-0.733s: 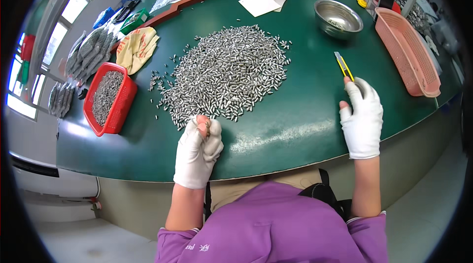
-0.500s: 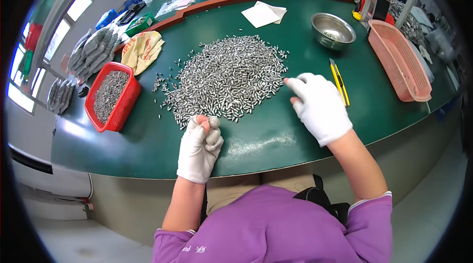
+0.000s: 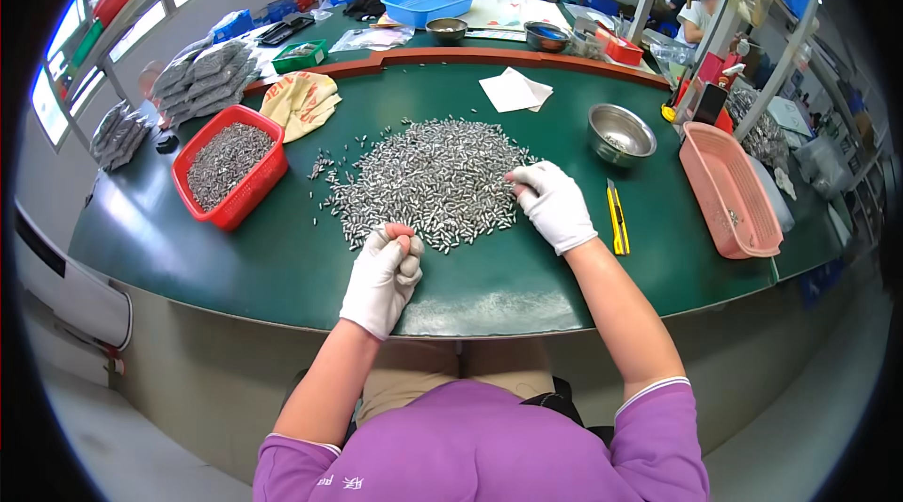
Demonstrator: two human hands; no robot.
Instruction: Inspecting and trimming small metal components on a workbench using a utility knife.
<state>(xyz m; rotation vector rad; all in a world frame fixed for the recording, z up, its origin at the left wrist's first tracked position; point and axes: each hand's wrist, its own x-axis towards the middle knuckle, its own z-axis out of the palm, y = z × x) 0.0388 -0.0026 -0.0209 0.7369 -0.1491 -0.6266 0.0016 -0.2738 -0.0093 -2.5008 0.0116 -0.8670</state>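
Observation:
A broad heap of small silvery metal pins (image 3: 428, 177) lies on the green tabletop (image 3: 489, 300). My left hand (image 3: 381, 276), in a white glove with bare thumb and forefinger tips, is closed in a pinch at the heap's front edge. Whatever sits between those fingertips is too small to make out. At the heap's right edge, my right hand (image 3: 555, 206), gloved the same way, has its thumb and forefinger drawn together against the pins. Its grip is partly hidden by the glove. A yellow utility knife (image 3: 617, 220) lies just right of it.
Left of the heap stands a red basket (image 3: 275, 168) of similar pins, beside a cream cloth bag (image 3: 299, 105) and filled plastic bags (image 3: 202, 79). A steel bowl (image 3: 621, 149) and a pink basket (image 3: 701, 201) stand on the right. White paper (image 3: 513, 91) lies behind.
My right hand has moved left onto the edge of the heap, and its fingers have closed. The left hand keeps its pinch. The view has tilted up, showing more of the room.

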